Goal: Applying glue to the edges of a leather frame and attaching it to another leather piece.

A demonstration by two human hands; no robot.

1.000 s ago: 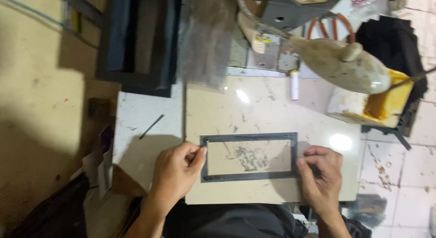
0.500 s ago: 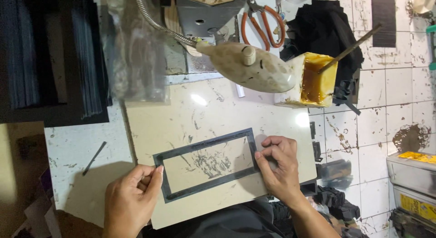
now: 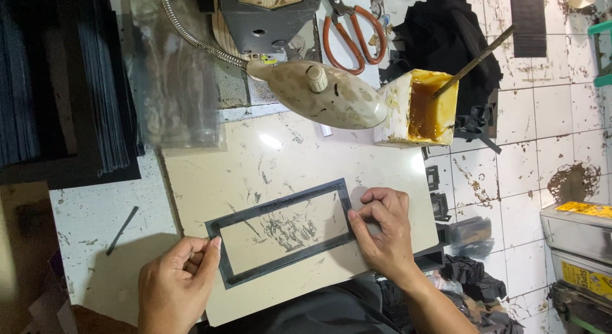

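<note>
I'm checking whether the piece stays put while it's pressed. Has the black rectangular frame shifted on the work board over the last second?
Yes. The black frame has turned on the pale board: earlier square with the board's near edge, now its right end lies farther from that edge.

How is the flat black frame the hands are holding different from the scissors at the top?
The black frame is a thin open rectangle; the scissors have orange loop handles and metal blades. The frame lies on the pale board with the left hand and right hand at its two ends; nobody touches the scissors, which rest farther back beside the lamp. Both lie flat.
</note>
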